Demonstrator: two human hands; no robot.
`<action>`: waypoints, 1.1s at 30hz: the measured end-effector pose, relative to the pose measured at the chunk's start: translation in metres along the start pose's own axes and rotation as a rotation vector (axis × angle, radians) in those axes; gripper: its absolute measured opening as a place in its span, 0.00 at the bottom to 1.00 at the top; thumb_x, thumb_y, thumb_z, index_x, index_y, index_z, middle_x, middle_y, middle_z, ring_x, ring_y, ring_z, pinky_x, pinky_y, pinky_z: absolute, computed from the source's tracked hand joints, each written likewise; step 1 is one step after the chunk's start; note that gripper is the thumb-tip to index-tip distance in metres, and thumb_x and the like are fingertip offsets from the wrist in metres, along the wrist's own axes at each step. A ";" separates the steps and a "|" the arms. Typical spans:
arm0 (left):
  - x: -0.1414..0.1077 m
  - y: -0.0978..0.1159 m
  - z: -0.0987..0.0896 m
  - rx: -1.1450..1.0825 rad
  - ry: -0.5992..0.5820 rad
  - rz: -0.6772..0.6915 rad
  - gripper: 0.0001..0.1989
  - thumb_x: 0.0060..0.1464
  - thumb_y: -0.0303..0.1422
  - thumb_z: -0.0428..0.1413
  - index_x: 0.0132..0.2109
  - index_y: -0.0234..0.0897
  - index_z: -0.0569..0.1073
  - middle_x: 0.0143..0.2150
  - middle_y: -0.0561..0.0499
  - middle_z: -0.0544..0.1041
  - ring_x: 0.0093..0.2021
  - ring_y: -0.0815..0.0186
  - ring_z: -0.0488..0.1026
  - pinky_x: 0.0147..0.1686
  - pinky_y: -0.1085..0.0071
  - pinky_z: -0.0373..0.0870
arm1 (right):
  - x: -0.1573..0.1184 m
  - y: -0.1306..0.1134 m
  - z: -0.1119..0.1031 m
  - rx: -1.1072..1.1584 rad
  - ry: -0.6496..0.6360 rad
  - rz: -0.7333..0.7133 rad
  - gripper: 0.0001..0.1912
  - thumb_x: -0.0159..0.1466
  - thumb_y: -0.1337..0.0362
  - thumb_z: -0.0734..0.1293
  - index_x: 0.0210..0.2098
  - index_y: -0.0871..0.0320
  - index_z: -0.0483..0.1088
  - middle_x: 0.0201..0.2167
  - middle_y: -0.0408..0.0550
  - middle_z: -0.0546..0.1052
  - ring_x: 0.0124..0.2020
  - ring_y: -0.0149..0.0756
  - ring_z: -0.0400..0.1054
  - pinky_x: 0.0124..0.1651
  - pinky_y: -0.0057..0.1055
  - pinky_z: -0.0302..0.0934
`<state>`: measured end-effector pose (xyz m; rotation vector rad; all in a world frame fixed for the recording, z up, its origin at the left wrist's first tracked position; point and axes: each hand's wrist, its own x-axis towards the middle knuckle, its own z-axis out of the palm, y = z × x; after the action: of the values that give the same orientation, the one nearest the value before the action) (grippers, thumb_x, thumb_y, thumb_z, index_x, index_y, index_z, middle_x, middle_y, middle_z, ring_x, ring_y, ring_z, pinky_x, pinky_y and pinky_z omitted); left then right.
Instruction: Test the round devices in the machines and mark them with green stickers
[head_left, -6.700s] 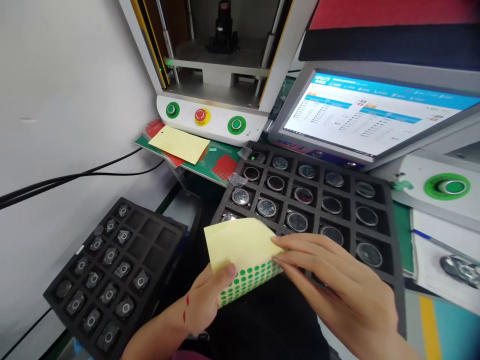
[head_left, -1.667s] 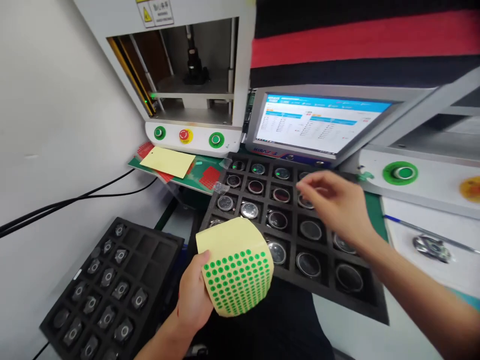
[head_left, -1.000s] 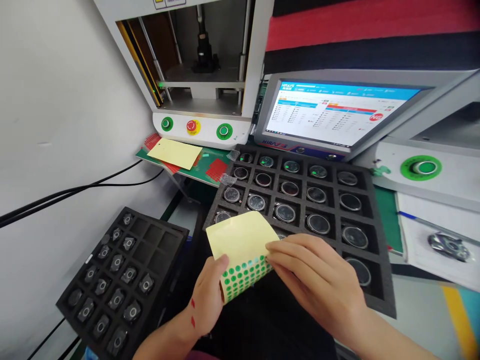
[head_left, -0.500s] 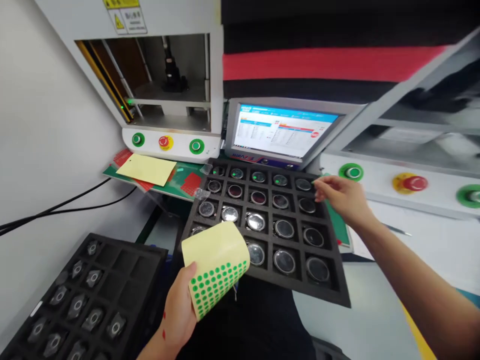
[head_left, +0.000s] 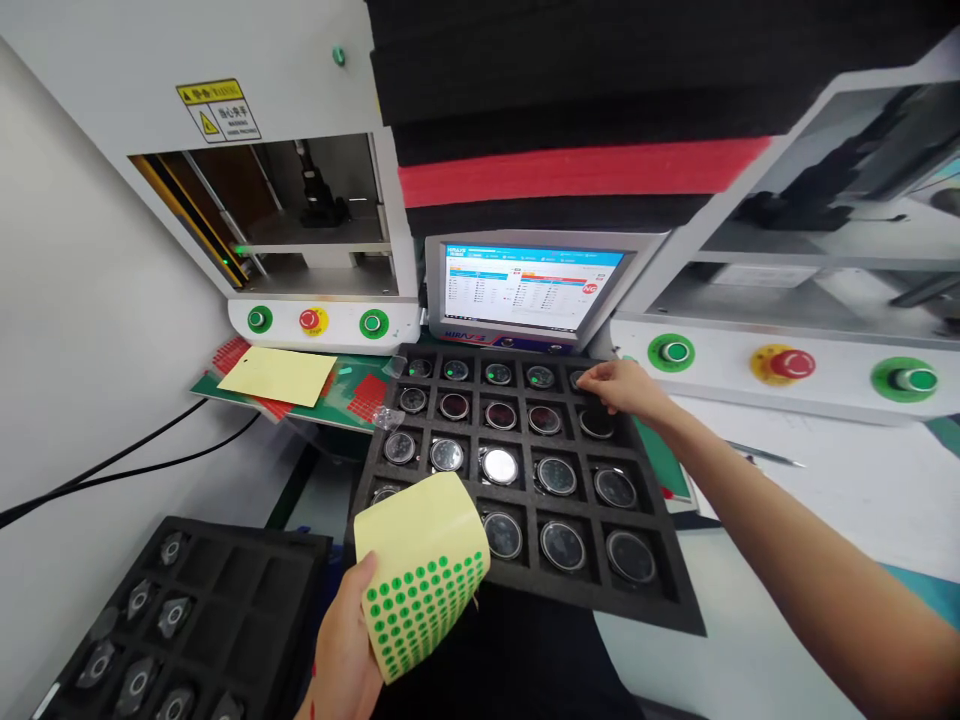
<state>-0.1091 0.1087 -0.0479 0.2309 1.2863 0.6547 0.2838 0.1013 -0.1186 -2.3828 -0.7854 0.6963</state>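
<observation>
My left hand (head_left: 346,635) grips a curled, pale yellow sticker sheet (head_left: 420,560) with rows of round green stickers on its lower part. Behind the sheet lies a black foam tray (head_left: 660,590) of round, dark-faced watch cases. Over the tray's far right compartment, my right hand (head_left: 616,388) is closed in a pinch, its fingertips at the watch case (head_left: 577,379) there. Whatever they hold is hidden. Several other watch cases in that far row each carry a green dot, such as this watch case (head_left: 540,377). The sheet covers part of the tray's near left.
A second foam tray (head_left: 225,610) with small dark parts stands at lower left. Behind are a monitor (head_left: 525,290) and two machines with buttons, including a red stop button (head_left: 793,364). A yellow sheet (head_left: 277,376) lies at left, a pen (head_left: 765,455) on papers at right.
My right hand has come left and down onto the far right watch case. My left hand still holds the sticker sheet. The camera view has shifted and tilted up slightly.
</observation>
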 end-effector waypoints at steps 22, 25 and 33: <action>-0.009 -0.010 -0.017 -0.075 -0.303 -0.215 0.17 0.59 0.31 0.50 0.48 0.22 0.77 0.37 0.38 0.82 0.48 0.50 0.77 0.56 0.56 0.67 | -0.237 -0.079 0.077 0.000 0.136 -1.324 0.06 0.67 0.72 0.64 0.42 0.61 0.71 0.38 0.48 0.77 0.41 0.35 0.69 0.52 0.41 0.62; -0.009 -0.009 -0.016 -0.085 -0.338 -0.274 0.18 0.60 0.31 0.49 0.48 0.21 0.77 0.36 0.37 0.82 0.47 0.50 0.78 0.56 0.56 0.66 | -0.238 -0.075 0.076 -0.100 0.204 -1.337 0.07 0.68 0.72 0.62 0.42 0.60 0.72 0.39 0.45 0.78 0.42 0.36 0.69 0.53 0.42 0.60; -0.012 -0.002 -0.014 -0.012 -0.217 -0.425 0.18 0.63 0.31 0.47 0.52 0.23 0.75 0.34 0.41 0.82 0.44 0.54 0.79 0.54 0.59 0.68 | -0.256 -0.066 0.079 -0.149 0.237 -1.329 0.14 0.70 0.73 0.56 0.39 0.65 0.73 0.41 0.48 0.79 0.42 0.39 0.70 0.58 0.45 0.55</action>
<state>-0.1226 0.0974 -0.0434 0.0138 1.0763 0.2647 0.0323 0.0059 -0.0577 -1.4459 -1.9740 -0.2073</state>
